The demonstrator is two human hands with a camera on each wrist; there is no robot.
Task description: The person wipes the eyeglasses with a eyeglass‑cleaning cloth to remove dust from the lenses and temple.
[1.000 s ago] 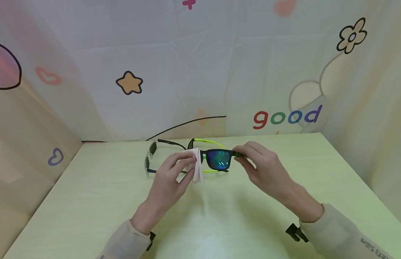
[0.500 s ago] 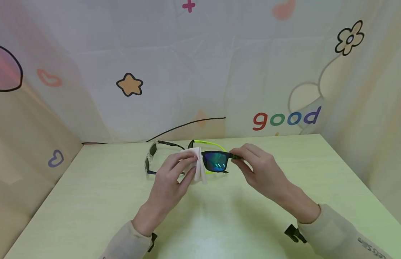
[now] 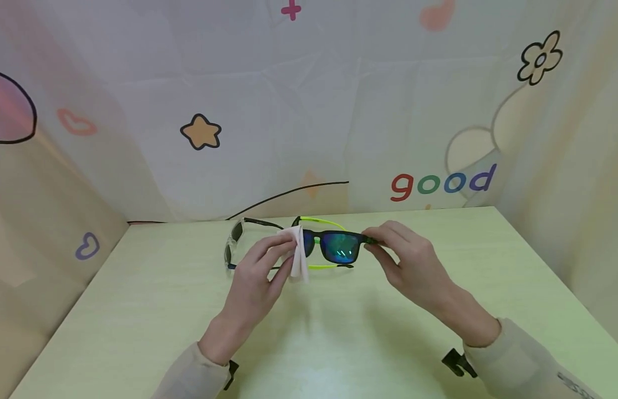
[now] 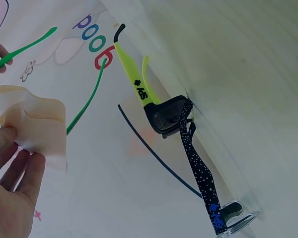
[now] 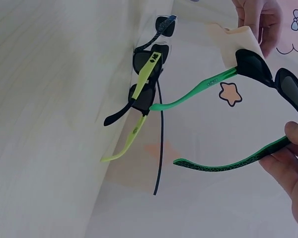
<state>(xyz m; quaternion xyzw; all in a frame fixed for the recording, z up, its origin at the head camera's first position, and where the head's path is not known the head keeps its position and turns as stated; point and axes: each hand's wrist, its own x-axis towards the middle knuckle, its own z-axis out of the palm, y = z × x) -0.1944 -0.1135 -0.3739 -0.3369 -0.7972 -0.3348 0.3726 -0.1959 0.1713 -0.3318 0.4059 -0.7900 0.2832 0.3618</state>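
Note:
In the head view my right hand (image 3: 413,266) holds black-framed sunglasses (image 3: 340,247) with blue-green mirrored lenses by one arm near the hinge, raised above the table. The right wrist view shows their green inner arms (image 5: 196,92) unfolded. My left hand (image 3: 254,277) pinches a folded pale cloth (image 3: 297,255) between thumb and fingers. That cloth (image 4: 37,124) wraps over the far-left lens and hides most of it in the head view. Lens bridge and right lens are uncovered.
Clear-framed sunglasses (image 3: 234,239) with dark arms lie unfolded on the pale table (image 3: 154,310). Beside them is a black-fronted pair with yellow-green arms (image 4: 129,72), partly behind the held pair. A printed curtain (image 3: 269,111) stands behind the table.
The cloth has slid over the left lens, covering the bridge half a second ago and now shifted left off it. The sunglasses have swayed slightly left, then back right.

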